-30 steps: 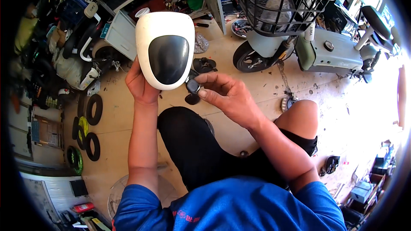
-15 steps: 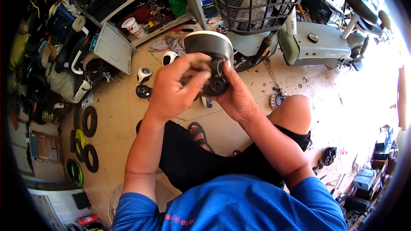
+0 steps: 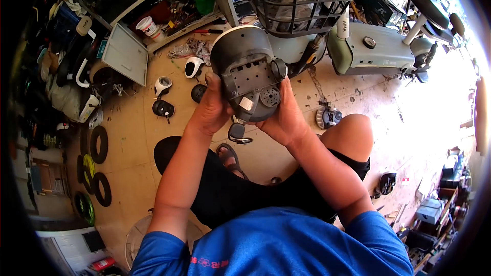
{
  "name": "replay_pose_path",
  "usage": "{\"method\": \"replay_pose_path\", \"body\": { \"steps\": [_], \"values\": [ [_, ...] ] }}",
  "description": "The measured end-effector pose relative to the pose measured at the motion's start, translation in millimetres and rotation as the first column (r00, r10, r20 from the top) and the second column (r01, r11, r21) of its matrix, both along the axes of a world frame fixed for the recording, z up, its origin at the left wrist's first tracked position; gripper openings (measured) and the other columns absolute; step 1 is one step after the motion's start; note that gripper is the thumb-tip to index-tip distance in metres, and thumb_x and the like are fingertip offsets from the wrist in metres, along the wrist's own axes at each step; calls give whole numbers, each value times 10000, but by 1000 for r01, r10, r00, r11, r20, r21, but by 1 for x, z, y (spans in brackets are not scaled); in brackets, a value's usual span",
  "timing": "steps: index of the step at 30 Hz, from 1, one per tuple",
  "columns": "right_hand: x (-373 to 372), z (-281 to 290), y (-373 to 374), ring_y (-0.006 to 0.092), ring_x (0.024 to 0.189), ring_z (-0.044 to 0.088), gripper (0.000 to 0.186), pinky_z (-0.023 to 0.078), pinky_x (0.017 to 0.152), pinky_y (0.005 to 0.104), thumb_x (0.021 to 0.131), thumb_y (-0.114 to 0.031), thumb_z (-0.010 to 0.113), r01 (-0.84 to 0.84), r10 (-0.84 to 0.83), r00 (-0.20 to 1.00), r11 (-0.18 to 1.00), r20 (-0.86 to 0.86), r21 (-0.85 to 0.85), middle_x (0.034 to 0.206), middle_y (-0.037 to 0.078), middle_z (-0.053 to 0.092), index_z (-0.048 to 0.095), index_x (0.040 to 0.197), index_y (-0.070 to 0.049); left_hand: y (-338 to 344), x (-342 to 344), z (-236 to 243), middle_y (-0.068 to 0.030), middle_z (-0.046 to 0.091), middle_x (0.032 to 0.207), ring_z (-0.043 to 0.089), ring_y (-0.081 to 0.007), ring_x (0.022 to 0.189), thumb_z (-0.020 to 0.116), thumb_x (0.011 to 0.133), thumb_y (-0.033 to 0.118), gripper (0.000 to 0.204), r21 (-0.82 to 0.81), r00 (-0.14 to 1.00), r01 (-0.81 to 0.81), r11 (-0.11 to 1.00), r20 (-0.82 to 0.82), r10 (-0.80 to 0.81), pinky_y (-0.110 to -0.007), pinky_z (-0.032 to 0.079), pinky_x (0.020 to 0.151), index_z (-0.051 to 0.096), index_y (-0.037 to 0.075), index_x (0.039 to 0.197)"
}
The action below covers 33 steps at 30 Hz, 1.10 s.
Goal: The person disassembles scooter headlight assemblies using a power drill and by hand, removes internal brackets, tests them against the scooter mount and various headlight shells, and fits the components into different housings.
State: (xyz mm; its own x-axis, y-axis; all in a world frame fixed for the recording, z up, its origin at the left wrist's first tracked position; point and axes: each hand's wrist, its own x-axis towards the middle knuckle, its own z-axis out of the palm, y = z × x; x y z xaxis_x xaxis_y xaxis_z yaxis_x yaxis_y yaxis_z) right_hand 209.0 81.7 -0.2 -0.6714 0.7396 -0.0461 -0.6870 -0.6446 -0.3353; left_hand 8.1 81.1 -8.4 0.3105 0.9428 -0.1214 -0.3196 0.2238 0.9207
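Between both hands is a dark grey rounded plastic housing [image 3: 243, 46] with a light rim, looking like a scooter's headlight or instrument unit. Its underside faces up, showing a row of slots and a round perforated disc [image 3: 270, 97]. My left hand [image 3: 210, 108] grips its left side, thumb pointing up along the edge. On the right, my right hand [image 3: 287, 115] clasps the other side, with its fingers partly hidden beneath. A key with a dark head [image 3: 237, 131] and a metal ring hangs at the housing's near end.
A scooter with a black basket [image 3: 307, 7] and grey-green body [image 3: 376, 53] stands ahead. White and black parts [image 3: 163, 86] lie on the tiled floor, left of my hands. Tyres [image 3: 99, 144] lie farther left. A cabinet [image 3: 128, 59] stands with its door swung out.
My left hand has left the front of the housing and now grips its left side. The housing has turned, bringing its slotted underside and the hanging key into view.
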Motion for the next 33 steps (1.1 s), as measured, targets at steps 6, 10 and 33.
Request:
{"method": "replay_pose_path", "body": {
  "steps": [6, 10, 33],
  "values": [
    [11, -18, 4, 233, 900, 699, 775, 597, 825, 397, 1079, -694, 322, -67, -114, 852, 944, 511, 323, 1183, 148, 717, 552, 1401, -28, 3, 20, -3, -123, 700, 1284, 714, -231, 1093, 492, 854, 913, 1057, 3, 954, -238, 971, 188, 233, -364, 605, 926, 549, 36, 1442],
    [7, -21, 0, 224, 870, 716, 766, 598, 763, 351, 1082, -658, 397, -41, -145, 804, 954, 576, 298, 1072, 168, 741, 599, 1320, 41, 4, 14, -12, -166, 683, 1322, 692, -290, 1146, 498, 933, 828, 945, -101, 867, -169, 980, 457, 197, -446, 573, 1005, 544, 30, 1439],
    [9, -21, 2, 134, 761, 729, 466, 549, 679, 273, 1074, -402, 633, 81, -503, 529, 831, 683, 550, 879, 95, 777, 759, 1081, 47, 2, 14, -6, -189, 689, 1309, 701, -305, 1140, 552, 959, 756, 891, -59, 864, -243, 968, 440, 244, -454, 564, 1021, 548, 0, 1429]
  ]
}}
